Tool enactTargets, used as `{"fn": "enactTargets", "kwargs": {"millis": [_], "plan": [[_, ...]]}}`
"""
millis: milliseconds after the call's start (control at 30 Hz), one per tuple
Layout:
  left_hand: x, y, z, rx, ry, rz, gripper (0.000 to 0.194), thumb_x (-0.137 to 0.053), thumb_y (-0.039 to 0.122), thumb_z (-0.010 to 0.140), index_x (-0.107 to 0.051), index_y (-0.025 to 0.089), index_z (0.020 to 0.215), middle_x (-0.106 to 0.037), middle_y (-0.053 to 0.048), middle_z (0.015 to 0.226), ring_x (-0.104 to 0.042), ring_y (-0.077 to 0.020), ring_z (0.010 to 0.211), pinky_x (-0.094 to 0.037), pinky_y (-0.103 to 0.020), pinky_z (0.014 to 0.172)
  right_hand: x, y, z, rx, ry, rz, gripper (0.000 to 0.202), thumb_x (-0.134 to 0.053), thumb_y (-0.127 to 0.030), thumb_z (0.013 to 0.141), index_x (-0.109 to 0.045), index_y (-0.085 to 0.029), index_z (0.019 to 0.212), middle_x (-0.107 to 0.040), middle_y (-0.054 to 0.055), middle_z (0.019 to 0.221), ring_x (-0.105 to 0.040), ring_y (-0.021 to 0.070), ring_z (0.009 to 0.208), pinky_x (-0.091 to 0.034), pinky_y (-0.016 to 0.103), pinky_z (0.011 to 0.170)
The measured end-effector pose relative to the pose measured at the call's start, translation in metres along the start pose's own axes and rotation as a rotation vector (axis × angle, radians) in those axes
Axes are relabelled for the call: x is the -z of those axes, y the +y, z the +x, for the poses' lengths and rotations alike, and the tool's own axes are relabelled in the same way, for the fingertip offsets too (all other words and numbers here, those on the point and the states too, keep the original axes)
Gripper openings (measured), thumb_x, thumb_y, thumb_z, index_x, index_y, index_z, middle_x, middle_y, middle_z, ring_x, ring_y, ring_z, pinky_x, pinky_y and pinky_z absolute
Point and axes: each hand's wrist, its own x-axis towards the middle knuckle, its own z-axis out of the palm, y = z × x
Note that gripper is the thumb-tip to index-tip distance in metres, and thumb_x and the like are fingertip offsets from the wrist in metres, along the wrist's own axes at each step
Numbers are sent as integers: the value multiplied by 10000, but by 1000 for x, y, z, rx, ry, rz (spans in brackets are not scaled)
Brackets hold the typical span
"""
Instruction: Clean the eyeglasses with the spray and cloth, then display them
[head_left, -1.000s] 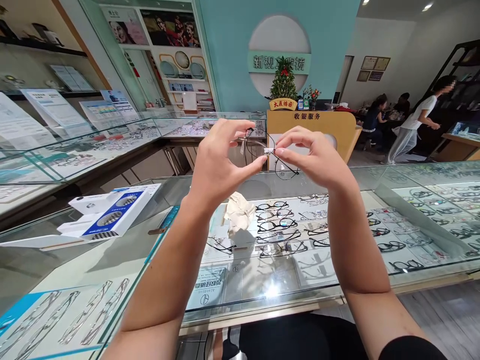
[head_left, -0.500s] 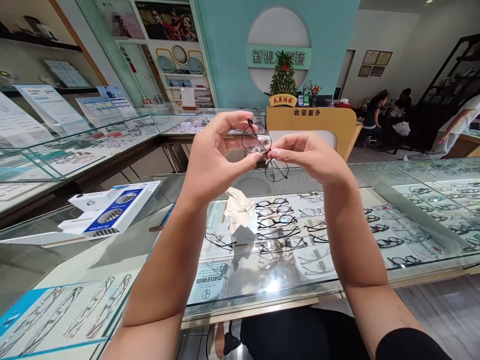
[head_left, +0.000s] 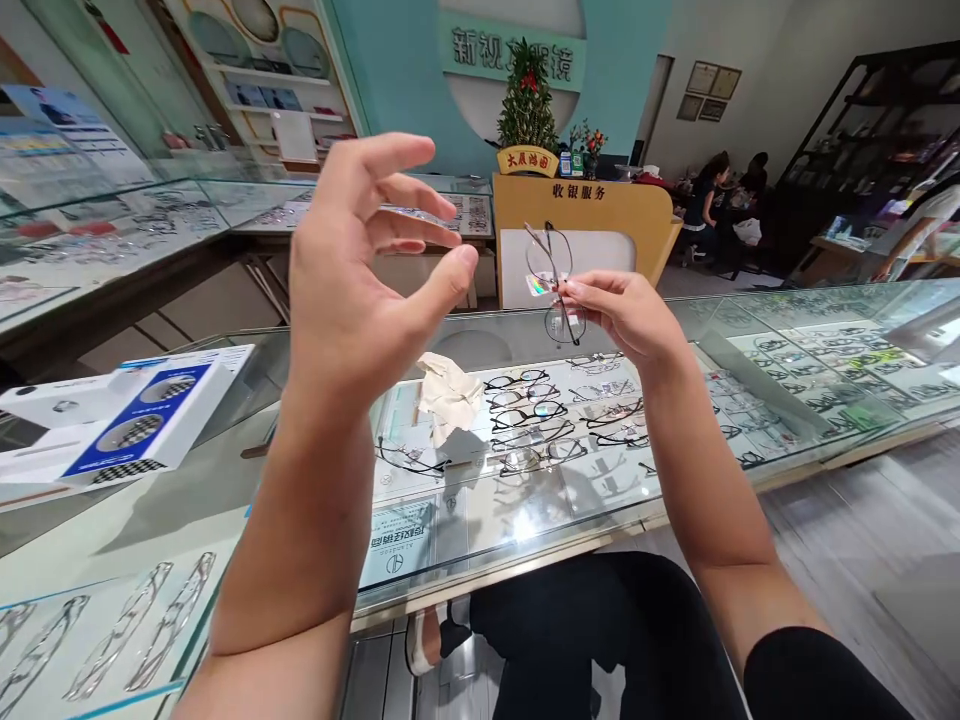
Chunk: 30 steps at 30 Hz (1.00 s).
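Note:
Between the thumb and fingers of my right hand is a pair of eyeglasses with thin dark round frames, held up above the glass counter. The lenses stand one above the other, and a shiny label shows on one of them. My left hand is raised to the left, fingers spread and curved, touching nothing. Below, on the counter, lies a crumpled beige cloth. Beside it runs a row of dark-framed glasses, and another single pair rests left of them.
A white and blue cardboard display stands on the counter at left. More glasses fill the display case at right. Behind stands a yellow cashier desk with a plant. Several people are at the back right.
My left hand has let go of the eyeglasses and moved left, its fingers opening. My right hand keeps the glasses, now turned more upright. The view has shifted right and down.

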Motion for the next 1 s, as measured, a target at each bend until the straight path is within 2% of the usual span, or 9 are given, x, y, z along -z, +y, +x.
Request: {"fn": "enactTargets", "kwargs": {"millis": [67, 133, 233, 333, 400, 533, 767, 900, 1000], "plan": [[2, 5, 1, -41, 9, 72, 645, -961, 437, 821, -709, 324, 1404, -777, -35, 1071, -783, -275, 1005, -680, -497, 866, 13, 25, -12, -135, 135, 97, 404, -1041, -510, 683, -842, -232, 896, -771, 7, 869, -633, 120, 744, -513, 271, 635], [3, 10, 1, -73, -13, 140, 627, -950, 430, 808, -727, 277, 1374, -772, -21, 998, -771, -263, 932, -669, -509, 849, 23, 47, -26, -292, 278, 226, 408, -1056, -412, 652, -818, -208, 913, -624, -69, 671, -468, 66, 567, -380, 235, 521], [5, 17, 1, -64, -78, 196, 515, -900, 386, 847, -760, 235, 1320, -757, -7, 908, -727, -222, 838, -658, -517, 899, 30, 71, -44, -509, 454, 466, 328, -993, -292, 754, -769, -193, 972, -388, -151, 526, -318, 47, 466, -287, 211, 478], [7, 28, -1, -70, -147, 256, 386, -814, 370, 904, -778, 211, 1254, -731, 29, 831, -676, -159, 762, -643, -441, 903, 30, 86, -55, -581, 568, 625, 173, -861, -210, 898, -706, -194, 974, -445, -138, 552, -361, 47, 453, -296, 194, 469], [7, 37, -2, -65, -168, 300, 294, -747, 363, 957, -787, 195, 1194, -707, 53, 801, -668, -125, 746, -612, -359, 874, 28, 93, -57, -582, 607, 658, 127, -753, -184, 979, -644, -207, 918, -516, -112, 593, -387, 46, 448, -301, 188, 453], [9, 48, -3, -44, -186, 307, 213, -723, 329, 1002, -807, 179, 1127, -671, 67, 747, -637, -88, 693, -539, -261, 815, 27, 105, -55, -600, 659, 705, 280, -574, -171, 1079, -511, -227, 813, -544, -78, 603, -391, 54, 429, -305, 179, 410], [11, 42, 0, -67, -222, 291, 197, -722, 340, 1002, -828, 193, 1077, -637, 83, 678, -556, -67, 587, -437, -238, 680, 18, 114, -47, -638, 695, 768, 271, -573, -169, 1081, -484, -249, 838, -582, -49, 606, -394, 71, 424, -307, 146, 359], [11, 42, 0, -64, -223, 287, 180, -723, 336, 1001, -830, 198, 1044, -623, 87, 654, -530, -62, 560, -407, -241, 649, 15, 112, -48, -653, 692, 776, 271, -522, -161, 1105, -495, -245, 849, -602, -35, 622, -377, 65, 420, -290, 142, 348], [12, 43, -1, -56, -230, 290, 169, -724, 328, 1000, -827, 199, 1038, -614, 88, 649, -524, -61, 558, -398, -241, 640, 17, 106, -50, -649, 682, 763, 246, -569, -145, 1067, -509, -244, 849, -627, -22, 638, -361, 68, 417, -266, 157, 340]]}}
